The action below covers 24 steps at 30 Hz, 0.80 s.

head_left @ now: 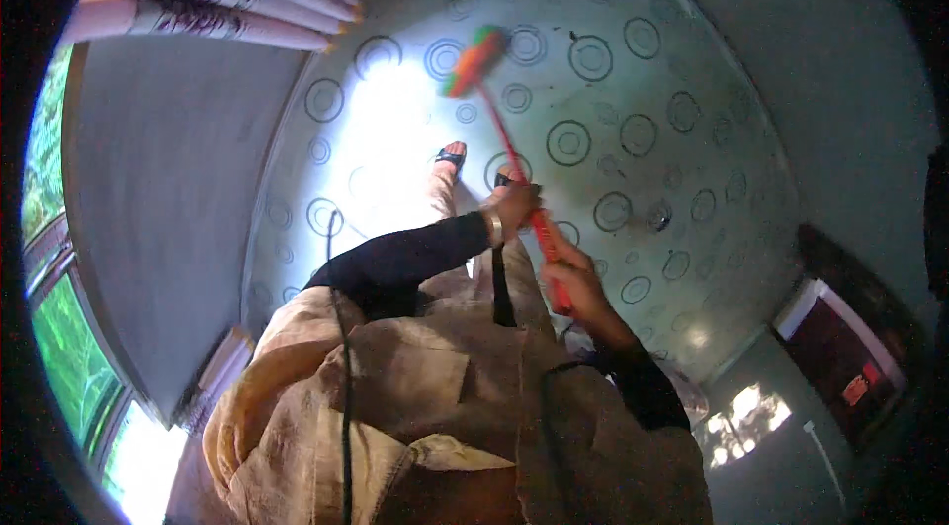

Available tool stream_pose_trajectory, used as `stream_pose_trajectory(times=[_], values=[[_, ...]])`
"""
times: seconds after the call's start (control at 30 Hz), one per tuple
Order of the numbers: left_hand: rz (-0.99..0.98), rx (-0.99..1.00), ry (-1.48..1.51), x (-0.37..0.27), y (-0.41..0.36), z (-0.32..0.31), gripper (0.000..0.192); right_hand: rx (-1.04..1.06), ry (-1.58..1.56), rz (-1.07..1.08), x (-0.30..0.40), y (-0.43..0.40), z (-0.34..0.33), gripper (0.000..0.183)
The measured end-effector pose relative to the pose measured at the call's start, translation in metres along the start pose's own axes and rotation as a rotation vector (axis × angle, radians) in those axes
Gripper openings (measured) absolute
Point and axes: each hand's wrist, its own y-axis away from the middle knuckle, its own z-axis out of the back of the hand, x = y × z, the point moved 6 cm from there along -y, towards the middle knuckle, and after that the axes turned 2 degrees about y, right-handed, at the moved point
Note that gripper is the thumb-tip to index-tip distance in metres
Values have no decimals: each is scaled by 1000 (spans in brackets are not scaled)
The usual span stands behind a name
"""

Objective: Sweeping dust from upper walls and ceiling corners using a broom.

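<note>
A broom or brush with a long red handle [506, 136] slants across the floor before me. Its orange and green head [474, 64] is blurred and lies farthest from my body. My left hand [517, 210], with a light band at the wrist, grips the handle partway along. Closer to my body, my right hand [577, 279] is wrapped around the ribbed red grip [547, 239]. My sandalled feet [451, 156] stand on the floor below the handle.
The pale floor [571, 142] carries a ring pattern and a bright patch of sunlight. Pink-and-white curtains [222, 24] hang at the upper left. Grey walls [178, 191] rise on both sides, with a window [74, 354] at left. A dark framed panel [838, 354] is at lower right.
</note>
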Motion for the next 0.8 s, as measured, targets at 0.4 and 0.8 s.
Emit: stream_pose_trajectory(times=[0.4,0.8], values=[[-2,123,-143,34,-71,-80,20,105,-187,322,-32,-37,92,55],[-93,-298,-95,-35,-128,2,23,26,-175,235,36,-13,103,64]])
